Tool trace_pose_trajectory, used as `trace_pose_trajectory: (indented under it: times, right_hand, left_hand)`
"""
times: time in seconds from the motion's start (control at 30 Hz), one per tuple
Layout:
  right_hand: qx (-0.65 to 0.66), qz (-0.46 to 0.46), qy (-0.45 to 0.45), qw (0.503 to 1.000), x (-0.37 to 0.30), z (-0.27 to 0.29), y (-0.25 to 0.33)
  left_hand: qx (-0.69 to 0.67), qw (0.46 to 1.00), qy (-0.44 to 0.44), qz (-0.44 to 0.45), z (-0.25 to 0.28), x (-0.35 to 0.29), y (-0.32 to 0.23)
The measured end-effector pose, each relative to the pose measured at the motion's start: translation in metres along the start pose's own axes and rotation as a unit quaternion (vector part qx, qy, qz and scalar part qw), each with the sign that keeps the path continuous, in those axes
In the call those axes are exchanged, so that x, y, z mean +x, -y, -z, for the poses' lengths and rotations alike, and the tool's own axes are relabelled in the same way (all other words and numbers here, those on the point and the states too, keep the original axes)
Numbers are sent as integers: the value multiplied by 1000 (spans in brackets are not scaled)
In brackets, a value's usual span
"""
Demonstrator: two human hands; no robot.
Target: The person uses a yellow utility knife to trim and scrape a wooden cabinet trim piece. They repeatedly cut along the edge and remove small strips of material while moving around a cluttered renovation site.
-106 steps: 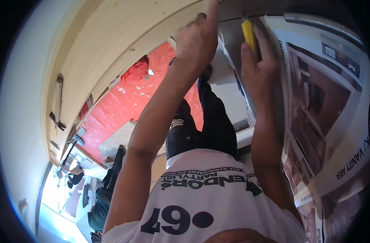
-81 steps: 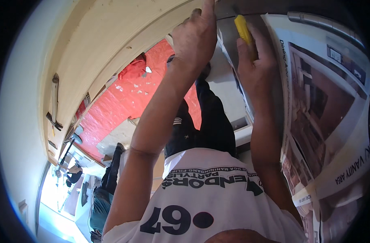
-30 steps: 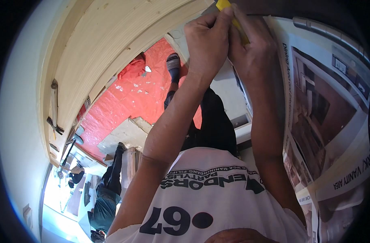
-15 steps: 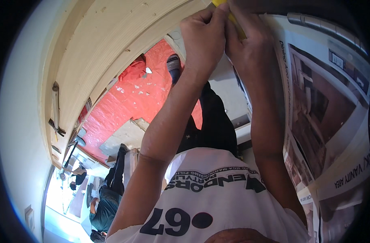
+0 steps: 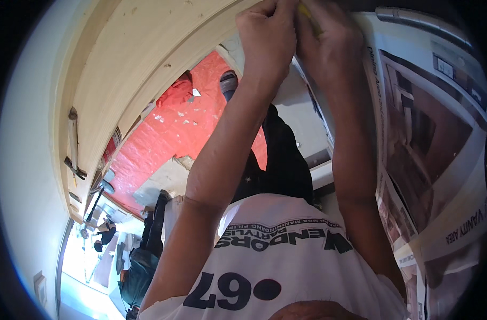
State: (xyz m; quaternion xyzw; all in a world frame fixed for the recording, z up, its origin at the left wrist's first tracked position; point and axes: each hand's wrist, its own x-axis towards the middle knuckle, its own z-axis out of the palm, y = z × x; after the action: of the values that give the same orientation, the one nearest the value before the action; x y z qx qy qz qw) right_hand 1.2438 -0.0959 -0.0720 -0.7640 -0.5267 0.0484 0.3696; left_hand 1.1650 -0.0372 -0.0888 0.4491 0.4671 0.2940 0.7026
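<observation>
Curled near top edge, right of long pale wooden panel (image 5: pixel 136 58): bare left hand (image 5: pixel 267 41), fingertips cropped, can't tell if pinching anything. Just right of left thumb: slim yellow plastic-looking tool (image 5: pixel 305 10), mostly hidden, long axis slanting upper left to lower right. Closed around it: bare right hand (image 5: pixel 333 44), thumb on near side, so nearer than left. Farther right, beyond right forearm: large white sheet printed with brownish room pictures (image 5: pixel 427 138).
</observation>
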Motion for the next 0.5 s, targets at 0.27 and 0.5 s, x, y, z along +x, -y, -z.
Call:
trace_pose_trajectory:
  times: [0.27, 0.5]
  right_hand:
    - [4, -21, 24, 999, -7, 13, 8]
    - [1, 30, -37, 999, -3, -3, -4]
  left_hand:
    - [-25, 999, 0, 21, -5, -10, 2]
    - [25, 1000, -11, -6, -6, -2, -2]
